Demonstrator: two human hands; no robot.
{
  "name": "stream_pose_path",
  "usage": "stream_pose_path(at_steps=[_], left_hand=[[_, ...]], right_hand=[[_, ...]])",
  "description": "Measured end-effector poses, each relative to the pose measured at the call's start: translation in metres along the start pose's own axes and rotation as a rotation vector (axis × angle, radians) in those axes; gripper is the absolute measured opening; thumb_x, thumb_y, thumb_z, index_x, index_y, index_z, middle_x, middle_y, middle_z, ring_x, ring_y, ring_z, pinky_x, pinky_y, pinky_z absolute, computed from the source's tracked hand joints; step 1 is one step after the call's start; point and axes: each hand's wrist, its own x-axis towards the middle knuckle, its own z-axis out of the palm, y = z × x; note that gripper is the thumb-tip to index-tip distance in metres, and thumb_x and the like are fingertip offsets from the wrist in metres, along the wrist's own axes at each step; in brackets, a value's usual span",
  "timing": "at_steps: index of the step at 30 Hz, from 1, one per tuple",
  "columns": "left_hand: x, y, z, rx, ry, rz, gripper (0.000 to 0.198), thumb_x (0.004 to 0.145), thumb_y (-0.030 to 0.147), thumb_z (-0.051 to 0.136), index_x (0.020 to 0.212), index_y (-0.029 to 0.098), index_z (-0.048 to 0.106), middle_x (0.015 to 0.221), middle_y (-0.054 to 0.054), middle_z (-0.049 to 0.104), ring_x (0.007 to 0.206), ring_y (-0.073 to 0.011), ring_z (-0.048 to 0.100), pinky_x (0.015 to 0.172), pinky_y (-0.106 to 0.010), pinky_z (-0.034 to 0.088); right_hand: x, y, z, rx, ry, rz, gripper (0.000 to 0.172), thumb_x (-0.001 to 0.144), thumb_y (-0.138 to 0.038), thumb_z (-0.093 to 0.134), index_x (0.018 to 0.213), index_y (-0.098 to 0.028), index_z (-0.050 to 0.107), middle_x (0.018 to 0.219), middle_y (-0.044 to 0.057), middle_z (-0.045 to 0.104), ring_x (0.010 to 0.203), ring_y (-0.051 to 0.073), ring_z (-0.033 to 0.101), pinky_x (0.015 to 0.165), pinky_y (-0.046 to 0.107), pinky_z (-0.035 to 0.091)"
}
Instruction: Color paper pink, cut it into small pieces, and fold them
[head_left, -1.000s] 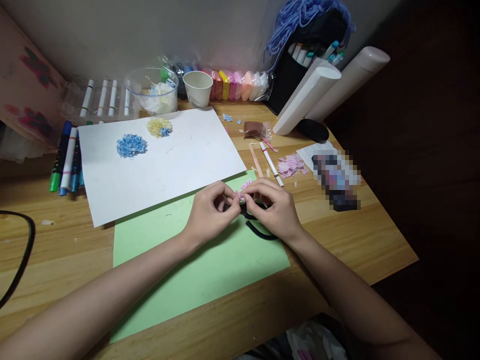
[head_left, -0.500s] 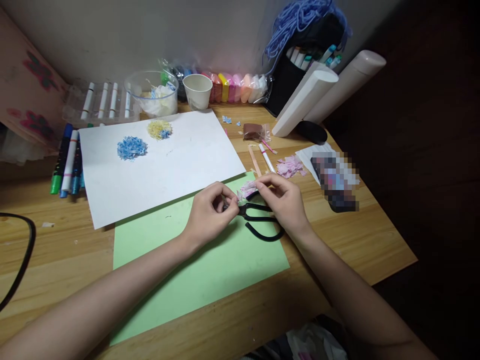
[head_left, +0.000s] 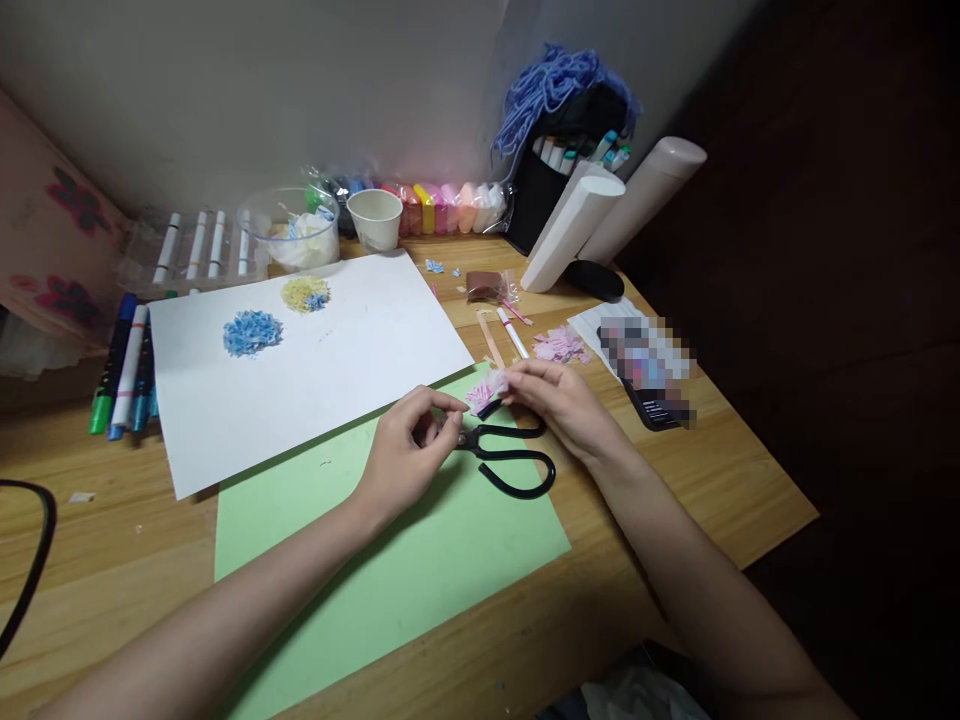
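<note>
My right hand pinches a tuft of pink-and-white shreds, paper or tissue by its look, between thumb and fingertips. Close by on the left, my left hand is curled, thumb and forefinger near each other beside the tuft; whatever its fingers hold is hidden. Black-handled scissors lie under and between both hands, their blades out of sight beneath my left hand. Below them is a green sheet. A white sheet overlaps it, carrying a blue shredded clump and a yellow one with some blue.
Pink scraps, a marker, a wooden stick and a phone lie to the right. Along the back stand a clear tub, a paper cup, bagged coloured clay, a black pen holder and white bottles.
The view has shifted slightly. My right hand has drawn the pink tuft a little away from my left fingertips, and more of the tuft shows. The scissors stay in place.
</note>
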Motion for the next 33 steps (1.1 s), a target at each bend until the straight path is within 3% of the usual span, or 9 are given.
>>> stream_pose_path(at_steps=[3, 6, 8, 10, 13, 17, 21, 25, 33], left_hand=[[0.000, -0.002, 0.000, -0.017, -0.025, -0.025, 0.016, 0.089, 0.030, 0.052, 0.089, 0.018, 0.063, 0.075, -0.002, 0.060, 0.059, -0.0120, 0.048, 0.056, -0.025, 0.038], [0.000, -0.004, -0.001, -0.005, -0.031, -0.032, 0.017, 0.090, 0.030, 0.050, 0.087, 0.019, 0.062, 0.076, -0.002, 0.060, 0.060, -0.0122, 0.047, 0.056, -0.026, 0.037], [0.000, -0.004, -0.001, 0.000, -0.028, -0.034, 0.017, 0.090, 0.030, 0.049, 0.086, 0.019, 0.061, 0.075, -0.002, 0.059, 0.061, -0.0122, 0.047, 0.056, -0.026, 0.037], [0.000, -0.003, -0.002, -0.002, -0.025, -0.032, 0.017, 0.091, 0.030, 0.049, 0.086, 0.019, 0.060, 0.076, -0.001, 0.058, 0.061, -0.0122, 0.047, 0.057, -0.025, 0.037], [-0.001, -0.001, -0.001, 0.004, -0.013, -0.012, 0.017, 0.091, 0.030, 0.048, 0.084, 0.019, 0.060, 0.077, -0.001, 0.058, 0.061, -0.0118, 0.047, 0.057, -0.025, 0.037], [-0.002, 0.000, 0.001, 0.026, -0.020, 0.041, 0.019, 0.091, 0.030, 0.051, 0.084, 0.017, 0.063, 0.079, -0.003, 0.061, 0.060, -0.0112, 0.048, 0.057, -0.025, 0.038], [-0.001, 0.000, 0.002, 0.016, -0.049, 0.058, 0.021, 0.091, 0.031, 0.052, 0.089, 0.017, 0.068, 0.082, -0.004, 0.064, 0.062, -0.0115, 0.052, 0.058, -0.025, 0.039], [-0.001, -0.001, 0.002, -0.007, -0.038, 0.047, 0.022, 0.091, 0.032, 0.053, 0.088, 0.017, 0.069, 0.080, -0.004, 0.064, 0.066, -0.0128, 0.055, 0.060, -0.025, 0.041], [-0.001, 0.000, 0.001, -0.069, -0.031, 0.045, 0.026, 0.092, 0.032, 0.050, 0.081, 0.015, 0.067, 0.083, -0.005, 0.064, 0.074, -0.0150, 0.059, 0.067, -0.027, 0.046]], right_hand=[[0.010, -0.001, -0.029, -0.323, 0.355, -0.163, 0.013, 0.075, -0.030, 0.064, 0.071, -0.018, 0.067, 0.075, 0.003, 0.066, 0.067, 0.016, 0.060, 0.069, 0.033, 0.050], [0.017, 0.003, -0.052, -0.748, 0.574, -0.309, 0.007, 0.072, -0.021, 0.063, 0.067, -0.019, 0.068, 0.078, 0.006, 0.068, 0.080, 0.023, 0.058, 0.080, 0.042, 0.046], [0.019, 0.005, -0.056, -0.829, 0.636, -0.411, 0.007, 0.072, -0.022, 0.064, 0.068, -0.020, 0.069, 0.082, 0.007, 0.069, 0.086, 0.025, 0.056, 0.084, 0.045, 0.043], [0.018, 0.005, -0.049, -0.736, 0.599, -0.452, 0.009, 0.075, -0.025, 0.063, 0.071, -0.020, 0.069, 0.084, 0.007, 0.069, 0.086, 0.024, 0.058, 0.079, 0.040, 0.045], [0.011, 0.002, -0.027, -0.511, 0.397, -0.333, 0.014, 0.079, -0.030, 0.062, 0.074, -0.018, 0.068, 0.079, 0.005, 0.068, 0.072, 0.019, 0.060, 0.063, 0.031, 0.046], [-0.003, 0.000, 0.005, -0.411, 0.225, -0.268, 0.014, 0.082, -0.029, 0.061, 0.077, -0.017, 0.067, 0.078, 0.004, 0.069, 0.070, 0.017, 0.062, 0.060, 0.028, 0.047], [-0.016, 0.001, 0.025, -0.599, 0.168, -0.551, 0.010, 0.084, -0.019, 0.060, 0.080, -0.019, 0.069, 0.082, 0.004, 0.068, 0.081, 0.019, 0.061, 0.069, 0.031, 0.049], [-0.023, 0.003, 0.030, -0.818, 0.155, -0.829, 0.015, 0.084, -0.013, 0.061, 0.089, -0.023, 0.071, 0.084, 0.004, 0.070, 0.084, 0.020, 0.058, 0.078, 0.036, 0.049], [-0.023, 0.003, 0.025, -1.036, 0.124, -1.009, 0.025, 0.081, -0.012, 0.065, 0.102, -0.024, 0.072, 0.093, 0.006, 0.072, 0.085, 0.021, 0.056, 0.075, 0.035, 0.051]])
